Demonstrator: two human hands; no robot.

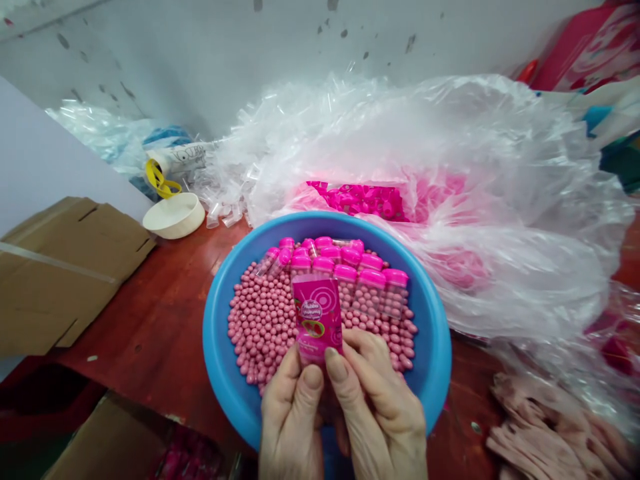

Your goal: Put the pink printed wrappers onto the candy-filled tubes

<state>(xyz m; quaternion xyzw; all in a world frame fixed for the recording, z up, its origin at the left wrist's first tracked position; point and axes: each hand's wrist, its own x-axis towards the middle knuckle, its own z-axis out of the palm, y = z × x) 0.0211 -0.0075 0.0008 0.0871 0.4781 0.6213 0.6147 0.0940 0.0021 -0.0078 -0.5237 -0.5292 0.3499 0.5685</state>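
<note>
Your left hand (295,423) and right hand (387,407) are nearest the camera, both grasping one pink packet (318,317) by its lower end, thumbs on the near face. Packet position: upright, printed side toward you, above the blue tub (220,333). Tub contents: small pink balls (263,320), with clear containers (367,300) bearing bright pink tops grouped on the far and right portion, some visibly filled with balls. Tub stands on your red table (165,313). Behind it, a clear plastic bag (500,147), open toward you, shows pink pieces (370,200). Far left: a white round dish (175,217) beside a yellow strip (157,179); nearer, a cardboard box (70,273). Right of your hands, a crumpled pinkish cloth (550,433).
</note>
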